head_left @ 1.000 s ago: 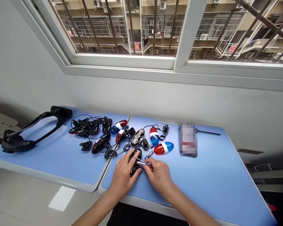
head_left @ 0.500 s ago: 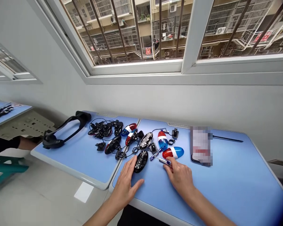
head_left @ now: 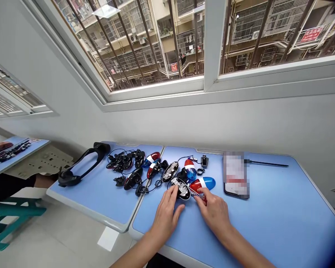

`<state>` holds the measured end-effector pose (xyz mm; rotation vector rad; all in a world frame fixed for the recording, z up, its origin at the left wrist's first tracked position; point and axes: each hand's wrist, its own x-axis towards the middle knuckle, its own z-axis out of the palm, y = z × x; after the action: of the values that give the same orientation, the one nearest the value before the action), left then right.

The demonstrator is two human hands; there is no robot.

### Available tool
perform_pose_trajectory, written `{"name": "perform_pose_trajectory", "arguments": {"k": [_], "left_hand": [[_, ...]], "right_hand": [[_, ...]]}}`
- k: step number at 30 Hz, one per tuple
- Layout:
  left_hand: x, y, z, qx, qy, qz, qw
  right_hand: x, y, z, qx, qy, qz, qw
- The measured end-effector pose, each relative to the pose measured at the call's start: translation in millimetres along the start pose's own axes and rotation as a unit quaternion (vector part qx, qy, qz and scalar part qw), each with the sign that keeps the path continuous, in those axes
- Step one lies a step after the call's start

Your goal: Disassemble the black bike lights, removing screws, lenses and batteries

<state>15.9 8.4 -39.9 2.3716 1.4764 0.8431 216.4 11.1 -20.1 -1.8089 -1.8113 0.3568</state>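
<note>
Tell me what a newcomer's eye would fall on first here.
Probably the red, white and blue shell, vivid on the blue tabletop just beyond the right hand. Next, the open black casing by the left hand, its inner parts showing. Then the large black curved band on the neighbouring desk, at left.

Bare f'arms (head_left: 141, 250), blk lap clothing (head_left: 162, 262)

Red banner outside (head_left: 312, 34): pale characters, too small to read.
Smaller red sign (head_left: 174, 67): illegible.
Phone screen (head_left: 236, 173): pixelated, nothing legible.
</note>
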Motion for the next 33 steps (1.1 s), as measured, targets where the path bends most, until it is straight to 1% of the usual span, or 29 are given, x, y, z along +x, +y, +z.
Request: {"name": "perform_pose_trajectory", "arguments": {"k": [6,8,10,12,14,17,19,21,22,24,26,28,31,33], "left_hand": [[13,5,7.4,-0.012,-0.006,0.012,1.000],[16,9,6.2,-0.011,-0.007,0.021,1.000],[16,13,1.3,-0.004,-0.003,0.035,0.999],[12,16,-7.3,0.011,0.012,0.060,0.998],[7,17,-18.7,0.028,0.045,0.092,0.994],[7,7,-40.1,0.043,0.107,0.124,0.986],[16,-7,-56.0,0.058,0.136,0.111,0.983],[33,-25,-71.5,0.087,0.152,0.072,0.982],[44,-34,-78.2,0.105,0.136,0.047,0.984],[67,-51,-88.0,0.122,0.076,0.007,0.990],[88,-64,-92.3,0.116,0.040,0.002,0.992],[104,-74,-92.2,0.100,0.011,0.002,0.995],[116,-83,-90.2,0.056,-0.031,-0.012,0.998],[118,-88,-90.5,0.016,-0.041,-0.032,0.999]], "right_hand": [[3,3,-3,0.084,0.045,0.016,0.995],[5,4,-4,0.109,0.060,0.019,0.992],[5,4,-5,0.132,0.068,0.014,0.989],[5,3,-5,0.153,0.077,0.004,0.985],[4,3,-5,0.168,0.084,-0.009,0.982],[1,2,-2,0.179,0.098,-0.046,0.978],[0,3,1,0.179,0.107,-0.079,0.975],[-1,4,3,0.175,0.111,-0.103,0.973],[-1,4,4,0.171,0.110,-0.109,0.973],[0,5,5,0.166,0.105,-0.113,0.974],[1,6,4,0.167,0.105,-0.112,0.974],[3,7,3,0.172,0.109,-0.119,0.972],[6,8,0,0.172,0.114,-0.138,0.969],[7,8,-1,0.168,0.119,-0.148,0.967]]}}
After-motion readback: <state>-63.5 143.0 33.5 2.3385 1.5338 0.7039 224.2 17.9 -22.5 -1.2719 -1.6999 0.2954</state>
